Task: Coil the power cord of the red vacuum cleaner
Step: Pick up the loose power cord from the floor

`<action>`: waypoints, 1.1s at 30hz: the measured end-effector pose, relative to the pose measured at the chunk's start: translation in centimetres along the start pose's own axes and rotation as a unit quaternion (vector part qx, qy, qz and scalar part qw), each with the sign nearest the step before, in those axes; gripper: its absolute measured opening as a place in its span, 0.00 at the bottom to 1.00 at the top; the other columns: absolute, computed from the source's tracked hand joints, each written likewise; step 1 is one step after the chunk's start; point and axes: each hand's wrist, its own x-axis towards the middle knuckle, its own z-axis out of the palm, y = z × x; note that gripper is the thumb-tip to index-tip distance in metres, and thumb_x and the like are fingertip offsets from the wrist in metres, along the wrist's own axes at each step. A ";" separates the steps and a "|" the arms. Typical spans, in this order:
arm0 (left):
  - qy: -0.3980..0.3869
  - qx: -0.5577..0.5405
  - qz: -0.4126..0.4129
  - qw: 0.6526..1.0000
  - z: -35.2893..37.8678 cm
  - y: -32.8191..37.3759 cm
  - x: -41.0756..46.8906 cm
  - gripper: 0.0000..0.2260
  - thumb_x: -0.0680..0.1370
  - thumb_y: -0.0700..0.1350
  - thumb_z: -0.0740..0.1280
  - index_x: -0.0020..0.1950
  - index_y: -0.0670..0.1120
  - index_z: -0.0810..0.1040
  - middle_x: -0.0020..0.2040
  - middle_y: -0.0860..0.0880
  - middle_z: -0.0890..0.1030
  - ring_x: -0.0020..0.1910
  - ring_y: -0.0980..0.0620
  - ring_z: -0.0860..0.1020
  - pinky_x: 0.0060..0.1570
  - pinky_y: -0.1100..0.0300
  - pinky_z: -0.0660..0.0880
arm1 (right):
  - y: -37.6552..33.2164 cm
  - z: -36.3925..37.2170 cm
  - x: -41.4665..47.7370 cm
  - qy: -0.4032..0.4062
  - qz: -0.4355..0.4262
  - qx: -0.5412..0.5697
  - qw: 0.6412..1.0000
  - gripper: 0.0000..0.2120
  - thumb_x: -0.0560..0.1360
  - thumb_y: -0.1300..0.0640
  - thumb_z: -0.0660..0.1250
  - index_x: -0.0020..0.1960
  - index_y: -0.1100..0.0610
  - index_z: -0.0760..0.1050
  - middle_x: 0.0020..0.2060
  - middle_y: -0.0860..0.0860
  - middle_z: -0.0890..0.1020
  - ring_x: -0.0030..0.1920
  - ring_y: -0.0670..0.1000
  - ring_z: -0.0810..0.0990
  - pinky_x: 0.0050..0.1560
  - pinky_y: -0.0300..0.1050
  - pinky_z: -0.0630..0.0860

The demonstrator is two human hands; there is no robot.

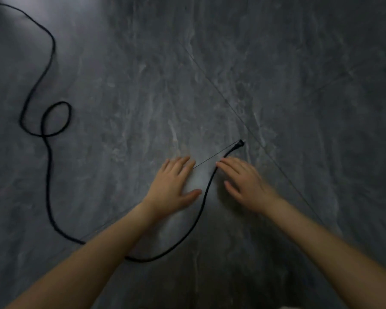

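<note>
Snaking between left hand [172, 188] and right hand [249, 188], black cord [204, 197] ungrasped, fingers [227, 165] released, right ones beside it

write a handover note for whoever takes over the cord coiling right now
Left hand: open, flat over the floor, left of the plug.
Right hand: open, fingertips close by the power cord; contact unclear.
The power cord lies uncoiled, running from the plug between the hands, under the left forearm, through one stray loop, out at top left. Vacuum cleaner not in view.
Done: nothing coiled yet.
Left: take the plug end, gather the whole length into loops.
</note>
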 end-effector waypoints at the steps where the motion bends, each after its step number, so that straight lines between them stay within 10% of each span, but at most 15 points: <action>1: -0.015 0.009 0.002 1.000 2.2 -0.4 0.0 0.37 0.75 0.66 0.57 0.77 0.44 0.62 0.76 0.41 0.65 0.75 0.41 0.62 0.75 0.43 0.55 | 0.6 1.5 0.6 -0.015 -0.013 -0.014 1.000 0.26 0.78 0.54 0.61 0.76 0.55 0.63 0.74 0.55 0.69 0.74 0.57 0.65 0.75 0.56 0.59; 13: -0.050 0.049 0.010 0.997 8.1 -1.1 -0.9 0.37 0.77 0.66 0.54 0.80 0.47 0.53 0.80 0.43 0.53 0.80 0.43 0.48 0.76 0.40 0.44 | 1.5 7.1 3.1 0.055 -0.047 -0.017 0.997 0.15 0.77 0.55 0.60 0.59 0.60 0.78 0.56 0.58 0.81 0.62 0.61 0.77 0.69 0.61 0.66; 20: -0.031 -0.033 0.011 0.999 8.8 0.3 -1.8 0.29 0.74 0.59 0.63 0.71 0.45 0.70 0.76 0.38 0.63 0.77 0.38 0.57 0.75 0.39 0.51 | 1.8 6.5 3.0 0.077 -0.063 -0.008 0.995 0.13 0.78 0.53 0.59 0.50 0.62 0.77 0.45 0.58 0.79 0.48 0.59 0.79 0.69 0.56 0.67; 24: 0.052 -0.118 0.014 0.992 8.7 0.2 -2.0 0.11 0.73 0.45 0.70 0.51 0.40 0.79 0.57 0.41 0.80 0.60 0.38 0.75 0.61 0.47 0.71 | 1.5 4.9 2.0 0.070 -0.051 0.024 0.996 0.14 0.80 0.50 0.58 0.49 0.61 0.76 0.44 0.57 0.79 0.45 0.58 0.78 0.49 0.53 0.75; 33: 0.071 -0.287 -0.166 0.941 0.5 2.6 -3.5 0.05 0.78 0.45 0.68 0.44 0.52 0.76 0.30 0.57 0.77 0.31 0.61 0.75 0.34 0.63 0.69 | -3.6 -1.0 -0.9 0.177 0.040 0.251 0.951 0.04 0.75 0.61 0.71 0.50 0.58 0.81 0.42 0.47 0.79 0.44 0.47 0.77 0.46 0.39 0.73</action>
